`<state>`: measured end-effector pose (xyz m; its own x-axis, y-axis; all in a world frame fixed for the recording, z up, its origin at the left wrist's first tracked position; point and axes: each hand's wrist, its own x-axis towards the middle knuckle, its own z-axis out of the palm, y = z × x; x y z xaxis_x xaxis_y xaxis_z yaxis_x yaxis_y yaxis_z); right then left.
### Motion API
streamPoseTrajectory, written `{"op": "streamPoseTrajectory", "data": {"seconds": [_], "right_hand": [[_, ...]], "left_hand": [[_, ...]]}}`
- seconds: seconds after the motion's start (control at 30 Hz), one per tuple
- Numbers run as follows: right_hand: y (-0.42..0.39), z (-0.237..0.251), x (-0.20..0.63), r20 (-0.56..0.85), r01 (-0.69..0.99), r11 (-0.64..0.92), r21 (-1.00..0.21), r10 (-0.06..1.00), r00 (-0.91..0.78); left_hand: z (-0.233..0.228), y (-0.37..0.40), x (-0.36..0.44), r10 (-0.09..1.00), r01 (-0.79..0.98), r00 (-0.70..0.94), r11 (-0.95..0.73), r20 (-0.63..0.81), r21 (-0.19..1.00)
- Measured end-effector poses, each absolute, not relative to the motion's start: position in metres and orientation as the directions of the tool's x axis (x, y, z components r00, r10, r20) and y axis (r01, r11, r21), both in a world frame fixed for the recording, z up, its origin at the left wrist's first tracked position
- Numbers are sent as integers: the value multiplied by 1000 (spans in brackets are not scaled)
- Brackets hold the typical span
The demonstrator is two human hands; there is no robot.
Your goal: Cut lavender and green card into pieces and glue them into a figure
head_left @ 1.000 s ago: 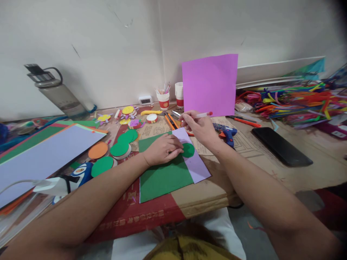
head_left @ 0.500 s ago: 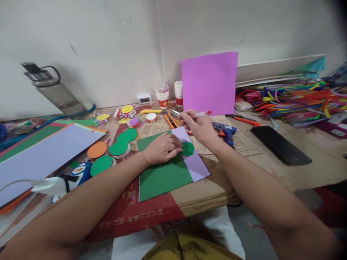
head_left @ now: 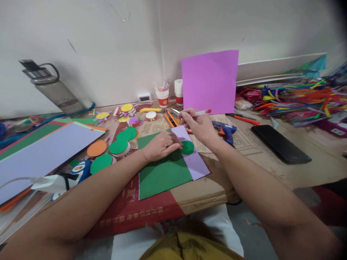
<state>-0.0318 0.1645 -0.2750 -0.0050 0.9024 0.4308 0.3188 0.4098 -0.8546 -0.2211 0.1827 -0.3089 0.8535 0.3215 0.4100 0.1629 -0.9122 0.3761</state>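
Left hand (head_left: 160, 146) is lying flat, fingers spread a bit, pressing down on a green circle (head_left: 186, 147) cutout that sits where the green sheet (head_left: 162, 175) meets the lilac sheet (head_left: 193, 162). Nothing gripped in it, just holding stuff in place. Right hand (head_left: 197, 125) is closed around a pen (head_left: 199, 113) with a red cap end, tip pointing down toward the top edge of the lilac sheet, just behind the circle. Both sheets are lying on the cardboard-covered bench (head_left: 244, 162), right in front of the person. Off to the left there's a little pile of more green discs (head_left: 120, 144) and an orange disc (head_left: 97, 148). A big pink sheet (head_left: 209, 81) leans on the wall behind, a blue glue gun (head_left: 227, 130) sits just right of the right hand, and a black phone (head_left: 280, 143) lies further right.
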Motion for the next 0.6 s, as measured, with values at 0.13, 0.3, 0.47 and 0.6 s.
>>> {"op": "streamPoseTrajectory", "data": {"seconds": [0.13, 0.3, 0.47, 0.6], "right_hand": [[166, -276, -32, 431, 322, 411, -853, 902, -8], [167, -278, -31, 430, 328, 411, -850, 902, -15], [167, -279, -31, 439, 326, 421, -846, 898, -21], [166, -278, -33, 439, 334, 419, -844, 898, -18]], "left_hand": [[-309, 182, -221, 312, 152, 854, -915, 417, 373], [-306, 179, -220, 319, 183, 857, -922, 404, 340], [-306, 179, -220, 310, 175, 851, -928, 423, 329], [-307, 180, -221, 307, 169, 859, -925, 409, 340]]}}
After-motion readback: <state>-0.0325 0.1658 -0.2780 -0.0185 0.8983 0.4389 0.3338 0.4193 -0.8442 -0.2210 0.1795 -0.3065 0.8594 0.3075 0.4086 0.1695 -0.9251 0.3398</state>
